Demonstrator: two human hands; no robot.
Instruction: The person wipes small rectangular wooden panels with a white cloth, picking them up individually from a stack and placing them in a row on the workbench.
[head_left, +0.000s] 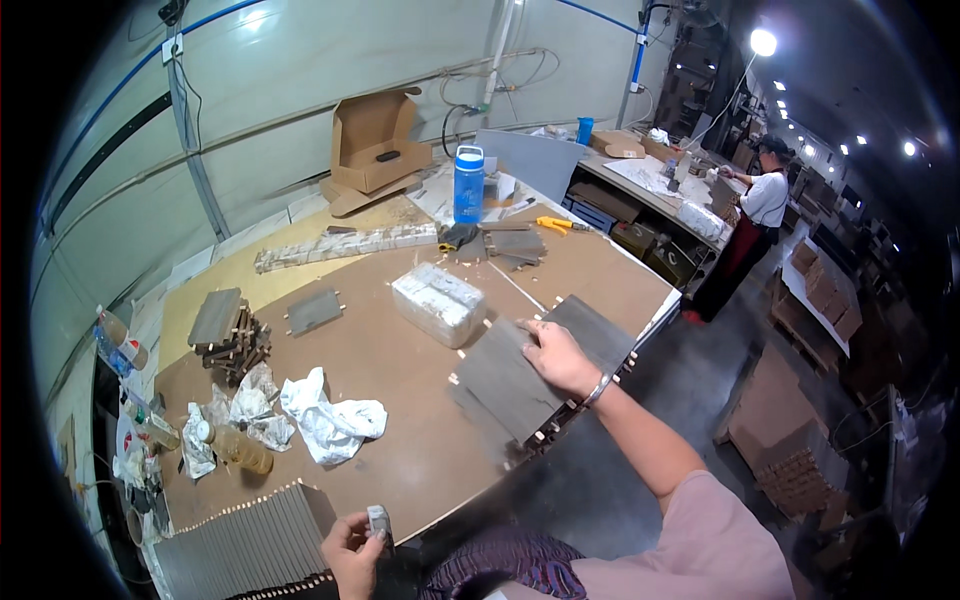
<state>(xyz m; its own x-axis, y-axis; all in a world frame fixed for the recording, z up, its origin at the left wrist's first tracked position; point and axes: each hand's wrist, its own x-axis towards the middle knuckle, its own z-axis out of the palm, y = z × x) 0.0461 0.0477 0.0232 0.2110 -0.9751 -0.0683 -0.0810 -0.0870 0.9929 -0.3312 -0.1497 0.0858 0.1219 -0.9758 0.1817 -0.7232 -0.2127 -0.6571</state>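
Right hand (pixel 560 358) is pressing flat, fingers spread, on a matte grey panel (pixel 510 385) right of centre; left hand (pixel 352 553) is pinching a small grey block (pixel 378 520) at the bottom edge.

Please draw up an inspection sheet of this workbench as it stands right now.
Surface: brown workbench, crowded.
Job's things: grey panel stack with wooden dowels at the near edge; small grey block.
Clutter: wrapped white bundle, crumpled plastic, blue bottle, open cardboard box.
Hands: right hand flat on the panel stack; left hand pinches the block in its fingers.
Cables: wires along the wall.
Surroundings: a person at another bench.
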